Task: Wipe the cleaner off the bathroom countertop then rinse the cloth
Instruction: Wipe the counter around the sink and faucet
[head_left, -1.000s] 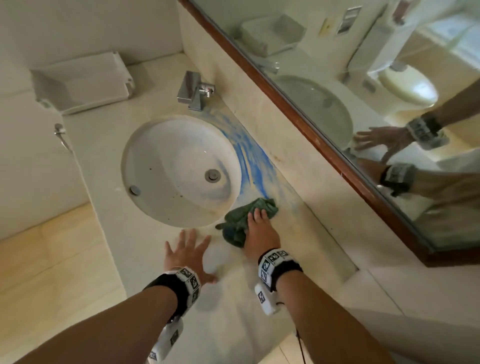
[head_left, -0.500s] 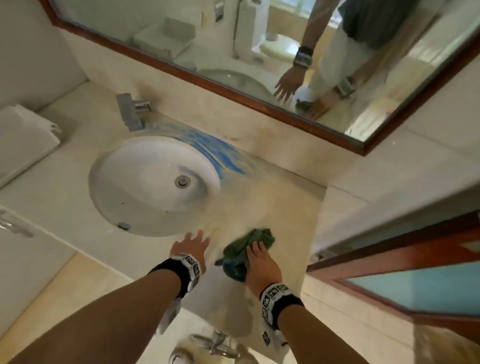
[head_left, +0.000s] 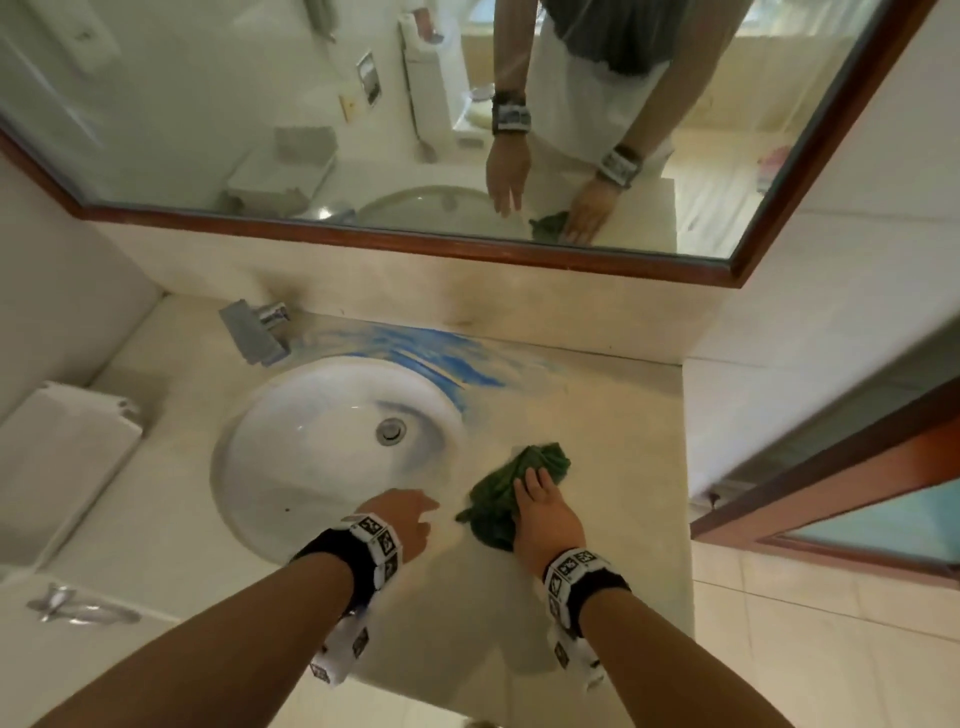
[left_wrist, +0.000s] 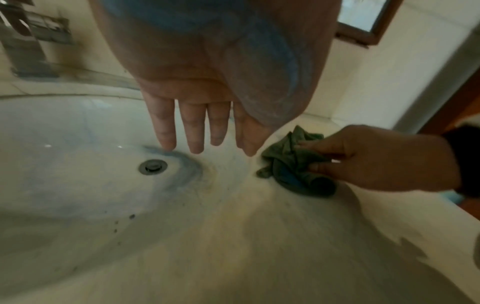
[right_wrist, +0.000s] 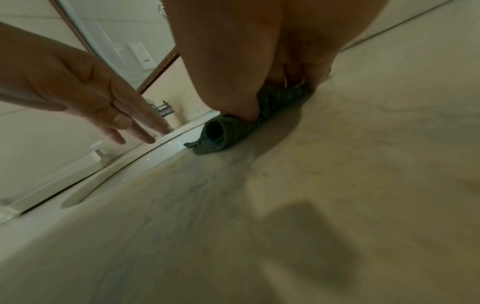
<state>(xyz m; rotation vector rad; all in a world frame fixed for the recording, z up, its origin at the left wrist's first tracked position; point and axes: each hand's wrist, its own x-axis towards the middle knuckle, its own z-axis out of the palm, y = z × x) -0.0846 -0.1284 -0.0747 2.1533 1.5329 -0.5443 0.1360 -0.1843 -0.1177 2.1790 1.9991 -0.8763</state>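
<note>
Both hands differ: right hand (head_left: 545, 512) now clutches the cloth (head_left: 511, 493) farther from the cleaner (head_left: 415, 353), left hand (head_left: 402, 517) lifted, fingers straight.

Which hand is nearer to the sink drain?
Left. The left hand hovers over the basin, fingertips near the drain; the right hand grips the cloth on the countertop.

- One green cloth (head_left: 514, 499), crumpled on the countertop.
- One beige countertop (head_left: 597, 426).
- One blue smear of cleaner (head_left: 415, 348), streaked behind the basin.
- One oval white basin (head_left: 311, 447), with one metal drain (head_left: 390, 431).
- One chrome tap (head_left: 254, 330).
- One wood-framed mirror (head_left: 415, 244).
- Two hands: left hand (head_left: 402, 519) and right hand (head_left: 545, 514).
- Two black wristbands, one per wrist, first at (head_left: 358, 561).
- One white box (head_left: 57, 457) at the left end.
</note>
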